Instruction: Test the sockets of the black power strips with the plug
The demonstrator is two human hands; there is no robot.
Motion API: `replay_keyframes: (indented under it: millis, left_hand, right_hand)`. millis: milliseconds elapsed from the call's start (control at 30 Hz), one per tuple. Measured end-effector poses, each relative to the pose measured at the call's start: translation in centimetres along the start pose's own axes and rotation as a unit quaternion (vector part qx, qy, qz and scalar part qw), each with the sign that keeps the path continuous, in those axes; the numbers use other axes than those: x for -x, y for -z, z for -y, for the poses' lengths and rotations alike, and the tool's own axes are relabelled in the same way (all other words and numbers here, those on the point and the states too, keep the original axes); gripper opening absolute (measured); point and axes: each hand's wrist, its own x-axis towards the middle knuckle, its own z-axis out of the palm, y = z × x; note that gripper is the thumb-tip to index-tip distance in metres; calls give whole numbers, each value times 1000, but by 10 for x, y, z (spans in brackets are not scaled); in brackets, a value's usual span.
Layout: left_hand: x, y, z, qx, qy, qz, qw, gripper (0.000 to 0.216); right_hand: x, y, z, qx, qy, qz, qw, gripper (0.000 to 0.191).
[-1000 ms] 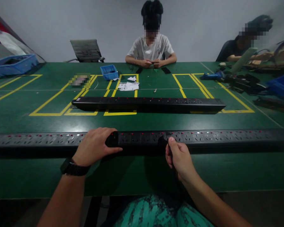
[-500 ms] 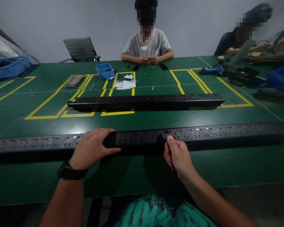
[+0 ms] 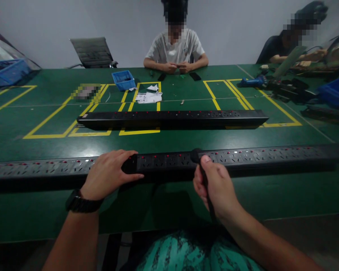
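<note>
A long black power strip [image 3: 164, 161] lies across the near part of the table, with rows of sockets and small red parts on top. My left hand [image 3: 107, 175], with a dark watch at the wrist, grips it left of centre, fingers over the far edge and thumb along the near side. To the right, my right hand [image 3: 214, 184] is closed around a black round-headed object [image 3: 196, 155] with a slim dark shaft or cord running down past the fist. Its head is over the strip; whether they touch, and its exact kind, I cannot tell.
A second, shorter black strip [image 3: 172, 119] lies parallel farther back. Beyond it are white paper scraps [image 3: 149, 98] and a small blue bin [image 3: 123, 80]. Larger blue bins stand left [image 3: 8, 73] and right [image 3: 336, 90]. A person [image 3: 175, 52] sits opposite; others sit at right.
My right hand has tilted slightly, and the round head has shifted up in the view, away from me. My left hand keeps its grip on the strip. The view has shifted slightly.
</note>
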Motion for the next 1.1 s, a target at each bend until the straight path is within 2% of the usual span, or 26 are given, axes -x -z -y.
replay_keyframes:
  millis: [100,200,467,1100]
  left_hand:
    - [0,-1,1,-1,-4,-3,1000,72]
    - [0,-1,1,-1,-7,-4,1000,73]
    - [0,0,0,12,-3,0,1000,72]
    - [0,0,-1,12,-2,-1,1000,72]
  right_hand:
    - [-7,-11,-26,25,-49,-5,999,59]
    - [-9,-17,-39,43,-57,-17,997,60]
    - [-15,-19,-43,15,-37,-18,999,59]
    - [-20,-19,-45,5,-57,-21,998,58]
